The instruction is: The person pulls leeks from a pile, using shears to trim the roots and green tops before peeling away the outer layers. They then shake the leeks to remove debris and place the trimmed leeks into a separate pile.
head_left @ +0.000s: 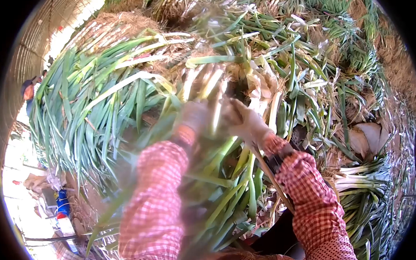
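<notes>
My left hand [193, 116], in a pale glove, is smeared by motion over the green onions, and its fingers cannot be made out. Blurred green leaves [160, 128] trail beside and below it. My right hand [247, 122], gloved too, has its fingers curled at a green onion stalk [218, 105] that stands between the two hands; the grip is partly hidden. Beyond both hands lie several pale stalks with brown roots [209, 79]. Long green leaves [233, 195] hang toward my body below the right forearm.
A big heap of green onions [99, 103] lies at left, roots away from me. Loose leaves and peelings [310, 97] cover the right side, with a smaller bundle [362, 181] near the right edge. A blue item [62, 203] lies at lower left. Part of a person [29, 90] shows at far left.
</notes>
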Available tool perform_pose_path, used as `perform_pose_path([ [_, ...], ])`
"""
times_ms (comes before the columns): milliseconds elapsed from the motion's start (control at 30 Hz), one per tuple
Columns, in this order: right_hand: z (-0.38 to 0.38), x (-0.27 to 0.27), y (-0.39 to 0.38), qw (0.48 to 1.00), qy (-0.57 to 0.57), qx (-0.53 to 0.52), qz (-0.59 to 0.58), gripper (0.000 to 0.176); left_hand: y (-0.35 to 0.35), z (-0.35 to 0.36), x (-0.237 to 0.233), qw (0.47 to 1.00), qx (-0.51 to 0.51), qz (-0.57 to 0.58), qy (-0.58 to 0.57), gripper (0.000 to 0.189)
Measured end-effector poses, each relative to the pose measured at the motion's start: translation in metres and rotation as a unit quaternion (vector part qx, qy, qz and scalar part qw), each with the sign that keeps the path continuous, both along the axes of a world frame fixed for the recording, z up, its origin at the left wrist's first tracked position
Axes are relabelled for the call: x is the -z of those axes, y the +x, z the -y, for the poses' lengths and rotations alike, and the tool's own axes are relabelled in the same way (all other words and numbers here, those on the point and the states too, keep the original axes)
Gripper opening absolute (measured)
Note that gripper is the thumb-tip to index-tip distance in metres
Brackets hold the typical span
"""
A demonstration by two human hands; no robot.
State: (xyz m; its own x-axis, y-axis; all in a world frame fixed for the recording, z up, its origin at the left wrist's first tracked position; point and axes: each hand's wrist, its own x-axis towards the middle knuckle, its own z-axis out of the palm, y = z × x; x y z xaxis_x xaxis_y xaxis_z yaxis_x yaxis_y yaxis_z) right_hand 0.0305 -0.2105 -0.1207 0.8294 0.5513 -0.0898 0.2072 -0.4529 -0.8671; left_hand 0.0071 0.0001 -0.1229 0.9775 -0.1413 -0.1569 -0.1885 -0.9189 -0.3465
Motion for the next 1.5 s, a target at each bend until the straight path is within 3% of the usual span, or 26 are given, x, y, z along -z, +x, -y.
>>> perform_pose_path([
  [67,0.026,-0.001,-0.021,0.996,-0.028,-0.029,0.075,0.092,0.017,0.001,-0.022,0.998,-0.008,-0.052,-0.022,0.014],
  [100,0.044,-0.018,-0.029,0.999,-0.034,-0.039,0.007,0.092,0.034,-0.015,-0.006,0.996,-0.021,-0.002,-0.089,0.014],
  [133,0.062,-0.035,-0.036,0.996,-0.040,-0.050,-0.061,0.091,0.036,-0.021,-0.012,0.936,-0.062,0.088,-0.336,0.016],
  [167,0.077,-0.022,-0.044,0.999,0.037,-0.018,-0.027,0.092,0.053,-0.021,-0.006,0.864,-0.069,0.205,-0.455,0.014],
  [200,0.085,-0.023,-0.054,0.998,0.049,0.006,-0.024,0.092,0.057,0.004,-0.040,0.734,-0.198,0.147,-0.632,0.016],
  [233,0.094,-0.023,-0.064,0.997,0.062,0.030,-0.021,0.093,0.093,-0.003,-0.019,0.585,-0.256,0.135,-0.758,0.022],
  [267,0.095,-0.040,-0.074,0.993,0.018,0.029,-0.115,0.093,0.117,-0.011,-0.011,0.561,-0.293,0.100,-0.767,0.026],
  [300,0.090,-0.050,-0.081,0.995,0.035,-0.025,-0.090,0.091,0.142,-0.018,-0.004,0.536,-0.331,0.067,-0.773,0.030],
  [333,0.085,-0.054,-0.088,0.993,0.056,-0.079,-0.067,0.089,0.119,0.010,-0.055,0.563,-0.310,0.036,-0.765,0.034],
  [400,0.073,-0.036,-0.097,0.992,0.046,-0.100,-0.055,0.086,0.119,0.020,-0.047,0.216,-0.192,0.080,-0.954,0.032],
  [433,0.066,-0.028,-0.092,0.992,0.022,-0.097,-0.072,0.086,0.115,0.020,-0.047,0.255,-0.243,0.158,-0.922,0.026],
  [500,0.052,-0.021,-0.073,0.993,-0.021,-0.074,-0.090,0.086,0.108,-0.015,0.003,0.549,-0.318,0.218,-0.741,0.021],
  [567,0.042,-0.021,-0.054,0.993,-0.045,-0.024,-0.109,0.085,0.071,-0.026,0.018,0.746,-0.298,0.233,-0.547,0.022],
  [700,0.024,0.010,-0.012,0.997,0.002,0.061,-0.044,0.090,-0.019,-0.013,0.004,0.909,-0.232,0.125,-0.324,0.032],
  [767,0.014,-0.002,-0.003,0.991,0.023,0.100,-0.085,0.091,-0.039,-0.007,-0.010,0.941,-0.254,0.099,-0.198,0.037],
  [867,0.012,-0.028,-0.039,0.986,0.065,0.072,-0.134,0.093,-0.042,-0.004,-0.022,0.927,-0.334,-0.026,-0.168,0.050],
  [900,0.014,0.008,-0.053,0.995,0.086,-0.014,-0.056,0.094,-0.045,0.002,-0.034,0.922,-0.339,-0.063,-0.176,0.056],
  [933,0.019,-0.003,-0.073,0.982,0.114,-0.080,-0.130,0.096,-0.045,0.000,-0.037,0.918,-0.344,-0.073,-0.183,0.055],
  [1000,0.018,-0.019,-0.092,0.991,0.064,-0.086,-0.074,0.096,-0.044,-0.002,-0.039,0.912,-0.345,-0.098,-0.198,0.055],
  [1033,0.020,-0.029,-0.086,0.986,-0.022,-0.058,-0.154,0.097,-0.046,0.000,-0.038,0.917,-0.333,-0.089,-0.202,0.055],
  [1067,0.016,-0.003,-0.080,0.987,0.071,-0.004,-0.143,0.098,-0.052,0.005,-0.042,0.920,-0.325,-0.096,-0.198,0.056],
  [1133,0.014,0.011,-0.066,0.998,0.063,0.023,-0.008,0.098,-0.064,0.016,-0.054,0.926,-0.309,-0.106,-0.188,0.058],
  [1233,0.008,0.005,-0.056,0.999,-0.030,0.023,-0.005,0.096,-0.070,0.017,-0.054,0.931,-0.283,-0.145,-0.179,0.060],
  [1333,0.005,-0.017,-0.051,0.994,0.014,0.070,-0.079,0.095,-0.078,0.019,-0.062,0.933,-0.256,-0.181,-0.175,0.060],
  [1467,0.016,-0.016,-0.076,0.999,-0.053,-0.009,0.005,0.096,-0.091,0.018,-0.053,0.922,-0.258,-0.223,-0.187,0.059],
  [1500,0.021,-0.021,-0.082,0.997,-0.035,0.017,-0.066,0.097,-0.095,0.021,-0.053,0.914,-0.268,-0.233,-0.198,0.059],
])
